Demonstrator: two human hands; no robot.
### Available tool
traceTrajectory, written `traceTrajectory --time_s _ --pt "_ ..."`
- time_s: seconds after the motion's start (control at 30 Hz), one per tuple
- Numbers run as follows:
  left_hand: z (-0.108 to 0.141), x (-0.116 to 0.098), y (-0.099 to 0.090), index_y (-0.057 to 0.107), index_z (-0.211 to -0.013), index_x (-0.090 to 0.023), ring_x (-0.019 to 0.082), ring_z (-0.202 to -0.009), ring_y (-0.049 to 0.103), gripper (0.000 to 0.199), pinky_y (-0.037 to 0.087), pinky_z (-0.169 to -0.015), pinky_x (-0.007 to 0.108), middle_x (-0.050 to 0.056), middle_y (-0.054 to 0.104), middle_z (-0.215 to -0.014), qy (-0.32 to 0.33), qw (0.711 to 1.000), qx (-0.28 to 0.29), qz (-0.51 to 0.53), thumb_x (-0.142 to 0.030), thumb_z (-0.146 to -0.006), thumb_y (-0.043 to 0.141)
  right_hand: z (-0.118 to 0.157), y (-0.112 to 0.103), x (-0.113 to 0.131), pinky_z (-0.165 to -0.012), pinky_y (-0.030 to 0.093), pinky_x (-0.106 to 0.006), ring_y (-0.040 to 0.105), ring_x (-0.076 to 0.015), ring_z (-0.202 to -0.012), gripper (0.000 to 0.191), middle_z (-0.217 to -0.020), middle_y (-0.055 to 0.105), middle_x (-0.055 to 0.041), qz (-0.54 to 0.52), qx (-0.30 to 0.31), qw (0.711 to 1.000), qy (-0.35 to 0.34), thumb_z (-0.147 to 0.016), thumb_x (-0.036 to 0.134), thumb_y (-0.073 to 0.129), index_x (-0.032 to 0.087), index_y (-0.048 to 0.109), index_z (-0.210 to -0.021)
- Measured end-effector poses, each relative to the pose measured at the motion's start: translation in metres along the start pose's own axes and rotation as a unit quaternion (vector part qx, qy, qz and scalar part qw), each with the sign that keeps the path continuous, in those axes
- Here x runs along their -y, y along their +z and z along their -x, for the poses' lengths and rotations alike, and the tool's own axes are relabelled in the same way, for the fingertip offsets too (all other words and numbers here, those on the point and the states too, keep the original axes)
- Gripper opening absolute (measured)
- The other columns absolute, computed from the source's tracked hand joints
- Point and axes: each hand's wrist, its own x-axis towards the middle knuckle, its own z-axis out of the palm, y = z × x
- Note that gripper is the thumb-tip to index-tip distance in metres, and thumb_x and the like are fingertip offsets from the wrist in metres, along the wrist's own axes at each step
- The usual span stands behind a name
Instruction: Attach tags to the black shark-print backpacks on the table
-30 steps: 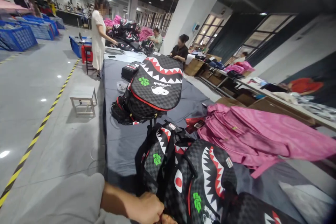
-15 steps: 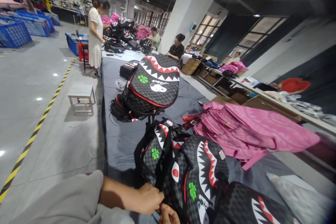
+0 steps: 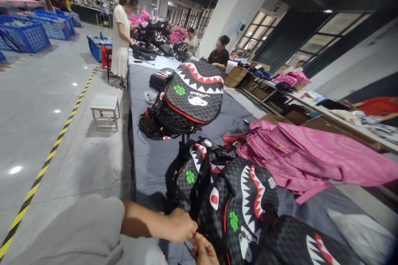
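My left hand [image 3: 180, 224] is closed, its forearm coming in from a loose grey sleeve at the lower left. Right beside it, my right hand [image 3: 205, 250] pinches at the same spot, fingertips almost touching the left fist. A tiny reddish bit shows between them; I cannot make out what it is. Both hands are at the near left side of a black checkered backpack [image 3: 236, 190] with a shark-mouth print, a red-and-white eye and green lettering. Behind it leans a similar backpack [image 3: 189, 163]. Another dark shark-print piece [image 3: 292, 236] lies at the lower right.
Farther up the grey-covered table [image 3: 149, 153] stand a large shark-print backpack [image 3: 192, 95] and a small black case [image 3: 160, 78]. Pink bags [image 3: 298, 149] lie on the right, a plastic bag [image 3: 357, 227] nearer. A stool [image 3: 105, 105] stands left. Several people work beyond.
The view has shifted, so the scene sits farther right. My hands stay together at the backpack's side, the right hand showing slightly more.
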Motion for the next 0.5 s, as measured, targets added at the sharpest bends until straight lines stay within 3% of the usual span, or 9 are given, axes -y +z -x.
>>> traceTrajectory --time_s 0.1,0.2,0.37,0.5 --pt "-0.001 0.000 0.007 0.064 -0.104 -0.018 0.031 -0.086 0.073 0.024 0.053 -0.070 0.037 0.011 0.075 -0.095 -0.037 0.998 -0.046 0.001 -0.032 -0.086 0.055 0.008 0.004 0.006 -0.041 0.036 -0.020 0.043 -0.0076 -0.042 0.058 -0.045 0.051 0.0059 -0.018 0.008 1.000 0.000 -0.035 0.056 0.091 0.016 0.064 -0.066" --pt "0.000 0.001 0.008 0.066 -0.095 -0.021 0.029 -0.085 0.073 0.015 0.052 -0.072 0.036 0.006 0.075 -0.088 -0.010 1.000 -0.014 0.003 -0.024 -0.082 0.059 0.013 0.009 0.008 -0.041 0.035 -0.020 0.043 -0.0080 -0.042 0.055 -0.046 0.052 0.0059 -0.016 -0.004 1.000 -0.023 -0.039 0.056 0.090 0.016 0.064 -0.068" --pt "0.006 -0.002 -0.001 0.064 -0.104 -0.015 0.033 -0.091 0.072 0.023 0.053 -0.073 0.040 0.015 0.074 -0.099 -0.006 1.000 -0.019 -0.011 -0.028 -0.088 0.054 0.018 0.010 0.010 -0.041 0.032 -0.019 0.040 -0.0068 -0.040 0.054 -0.044 0.051 0.0062 -0.041 -0.017 0.999 -0.018 -0.037 0.054 0.090 0.016 0.064 -0.065" --pt "0.008 -0.003 -0.006 0.066 -0.096 -0.018 0.030 -0.090 0.072 0.014 0.054 -0.075 0.038 0.011 0.075 -0.093 0.009 1.000 0.004 -0.010 -0.021 -0.085 0.057 0.022 0.010 0.006 -0.041 0.033 -0.020 0.042 -0.0078 -0.041 0.052 -0.044 0.052 0.0051 -0.032 0.011 0.999 -0.028 -0.040 0.054 0.090 0.015 0.066 -0.066"
